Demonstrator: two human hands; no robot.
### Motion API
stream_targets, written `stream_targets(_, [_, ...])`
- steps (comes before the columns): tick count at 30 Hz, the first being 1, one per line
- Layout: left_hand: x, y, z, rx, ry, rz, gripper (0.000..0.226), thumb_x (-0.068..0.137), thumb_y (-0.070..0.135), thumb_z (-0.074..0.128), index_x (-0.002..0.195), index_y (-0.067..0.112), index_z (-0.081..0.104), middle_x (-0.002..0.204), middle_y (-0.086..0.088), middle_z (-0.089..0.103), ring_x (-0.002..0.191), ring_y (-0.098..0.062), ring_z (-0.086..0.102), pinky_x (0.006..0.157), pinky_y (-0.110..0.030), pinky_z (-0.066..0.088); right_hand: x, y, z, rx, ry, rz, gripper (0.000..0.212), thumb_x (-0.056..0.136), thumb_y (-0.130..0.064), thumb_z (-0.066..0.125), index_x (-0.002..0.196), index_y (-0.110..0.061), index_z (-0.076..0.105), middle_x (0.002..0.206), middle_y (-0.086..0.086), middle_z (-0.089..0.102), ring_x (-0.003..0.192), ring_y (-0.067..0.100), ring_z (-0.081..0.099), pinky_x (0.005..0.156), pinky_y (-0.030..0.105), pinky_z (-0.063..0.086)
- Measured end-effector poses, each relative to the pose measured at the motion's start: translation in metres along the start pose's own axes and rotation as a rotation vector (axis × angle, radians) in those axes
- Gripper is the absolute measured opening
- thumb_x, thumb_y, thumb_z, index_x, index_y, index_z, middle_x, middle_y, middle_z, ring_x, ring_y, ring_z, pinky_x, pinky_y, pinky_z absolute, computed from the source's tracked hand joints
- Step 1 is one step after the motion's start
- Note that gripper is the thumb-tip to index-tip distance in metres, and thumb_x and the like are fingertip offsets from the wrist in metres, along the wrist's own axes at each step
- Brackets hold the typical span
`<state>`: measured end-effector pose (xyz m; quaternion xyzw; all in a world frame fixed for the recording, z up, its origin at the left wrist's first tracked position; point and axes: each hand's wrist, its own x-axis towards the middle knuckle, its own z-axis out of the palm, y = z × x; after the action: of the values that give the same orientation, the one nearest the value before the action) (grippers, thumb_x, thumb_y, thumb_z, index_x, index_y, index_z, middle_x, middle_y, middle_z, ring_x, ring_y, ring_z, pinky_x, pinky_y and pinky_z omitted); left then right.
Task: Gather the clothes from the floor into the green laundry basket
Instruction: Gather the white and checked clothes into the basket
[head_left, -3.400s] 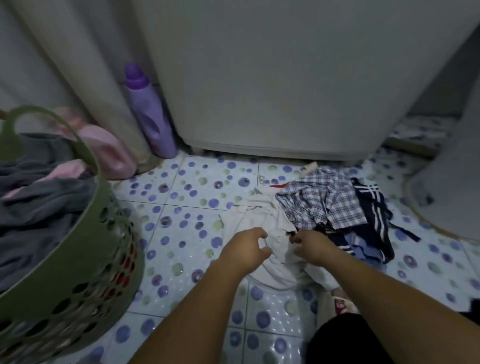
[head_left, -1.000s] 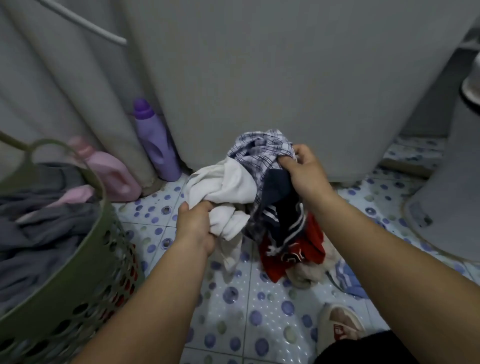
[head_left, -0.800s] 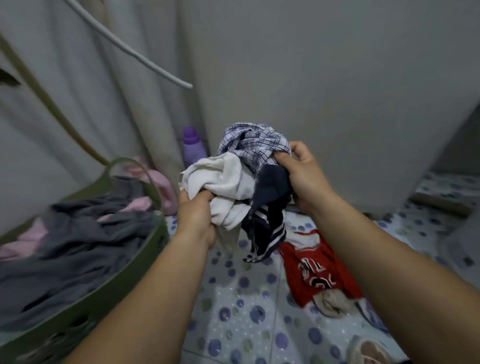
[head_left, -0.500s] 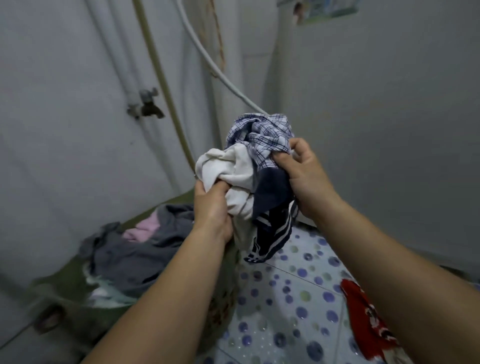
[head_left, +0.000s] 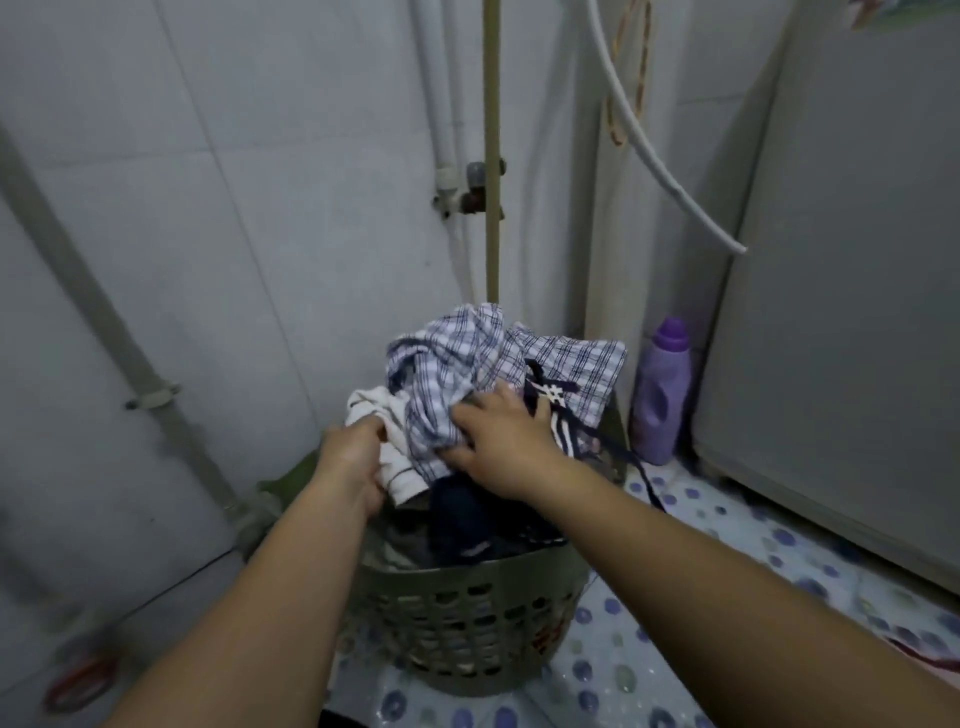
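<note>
The green laundry basket (head_left: 467, 613) stands on the tiled floor in front of me, heaped with clothes. On top of the heap lie a blue-and-white plaid shirt (head_left: 467, 358), a white garment (head_left: 387, 447) and a navy striped piece (head_left: 561, 415). My left hand (head_left: 353, 457) is closed on the white garment at the heap's left side. My right hand (head_left: 498, 436) rests spread on the plaid shirt and navy piece, fingers apart, pressing on them. Dark clothes fill the basket below.
A purple detergent bottle (head_left: 660, 395) stands right of the basket beside a tall white appliance (head_left: 841, 312). Pipes and a tap (head_left: 472, 192) run down the tiled wall behind. A red garment (head_left: 930, 660) lies on the floor at the right edge.
Both hands carried the bundle of plaid, white and navy clothes left from above the floor and down onto the basket's heap. My right hand's fingers have spread out over it.
</note>
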<state>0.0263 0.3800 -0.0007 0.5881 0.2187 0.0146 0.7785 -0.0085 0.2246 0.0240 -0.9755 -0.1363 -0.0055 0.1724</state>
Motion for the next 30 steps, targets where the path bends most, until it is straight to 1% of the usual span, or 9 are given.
stream_targets(3, [-0.008,0.007,-0.003,0.179,0.058,0.106,0.049,0.092,0.024,0.047,0.14,0.024,0.034,0.125,-0.015,0.051,0.108,-0.033,0.058,0.089,-0.047,0.05,0.006,-0.008,0.03,-0.053,-0.104,-0.046,0.032,0.093,-0.041,0.047,0.117,-0.02,0.051,0.146,0.008,0.03,0.147,0.033,-0.002,0.108,0.073,-0.002])
stream_targets(5, [-0.013,0.007,-0.001,0.53,0.019,0.226,0.062,0.087,0.05,0.047,0.145,0.042,0.025,0.153,-0.01,0.023,0.14,-0.032,0.029,0.113,-0.05,0.03,0.01,-0.013,0.04,-0.072,-0.142,-0.087,0.032,0.092,-0.041,0.049,0.115,-0.019,0.052,0.144,0.008,0.032,0.147,0.033,-0.001,0.108,0.072,0.0])
stream_targets(8, [-0.015,0.002,0.007,0.859,-0.09,0.286,0.065,0.084,0.064,0.048,0.143,0.048,0.025,0.16,-0.004,-0.003,0.148,-0.029,-0.001,0.12,-0.052,0.009,0.014,-0.011,0.038,-0.031,-0.248,-0.146,0.048,0.087,-0.048,0.054,0.129,-0.024,0.049,0.151,0.002,0.027,0.147,0.028,0.005,0.11,0.069,0.007])
stream_targets(10, [-0.012,-0.002,0.013,0.959,-0.112,0.319,0.064,0.083,0.063,0.049,0.142,0.047,0.029,0.161,-0.001,-0.008,0.148,-0.028,-0.009,0.121,-0.049,0.005,0.012,-0.003,0.025,0.092,-0.281,-0.186,0.043,0.084,-0.047,0.06,0.121,-0.024,0.057,0.142,0.002,0.044,0.137,0.024,0.033,0.112,0.058,0.026])
stream_targets(14, [0.011,-0.002,0.007,1.17,-0.148,0.328,0.074,0.075,0.068,0.056,0.142,0.045,0.032,0.16,-0.001,-0.01,0.147,-0.03,-0.013,0.119,-0.055,0.007,0.015,0.022,-0.013,0.483,-0.013,-0.105,0.013,0.088,-0.025,0.061,0.096,-0.017,0.067,0.098,-0.001,0.066,0.092,0.016,0.062,0.081,0.029,0.051])
stream_targets(17, [0.024,-0.007,-0.003,1.504,-0.248,0.303,0.099,0.064,0.066,0.07,0.146,0.044,0.02,0.158,-0.001,-0.022,0.145,-0.031,-0.022,0.113,-0.066,0.01,0.041,0.047,-0.026,0.151,0.264,-0.062,0.022,0.088,-0.031,0.057,0.109,-0.026,0.062,0.121,-0.001,0.059,0.118,0.021,0.051,0.099,0.038,0.042])
stream_targets(22, [0.024,-0.012,-0.005,1.841,-0.332,0.303,0.094,0.073,0.049,0.072,0.147,0.043,0.013,0.155,0.003,-0.031,0.143,-0.031,-0.027,0.102,-0.079,0.007,0.079,0.066,-0.023,-0.235,-0.169,0.041,0.09,0.068,-0.071,0.06,0.144,-0.047,0.017,0.16,-0.005,-0.008,0.147,0.03,-0.015,0.112,0.061,-0.01])
stream_targets(26, [0.038,-0.014,-0.018,1.89,-0.345,0.173,0.1,0.072,0.049,0.072,0.148,0.039,0.008,0.16,0.004,-0.016,0.146,-0.032,-0.018,0.102,-0.08,0.01,0.071,0.075,0.007,-0.05,-0.548,0.221,0.101,0.071,-0.076,0.053,0.15,-0.031,0.008,0.161,-0.002,0.008,0.147,0.025,0.013,0.12,0.045,0.011])
stream_targets(30, [0.053,-0.014,-0.027,1.898,-0.427,0.058,0.114,0.062,0.049,0.078,0.148,0.029,0.006,0.155,-0.006,0.028,0.138,-0.033,0.032,0.108,-0.058,0.033,0.051,0.074,0.027,0.13,-0.671,0.229,0.104,0.072,-0.071,0.057,0.151,-0.028,0.003,0.159,-0.002,0.016,0.145,0.023,0.022,0.118,0.037,0.019])
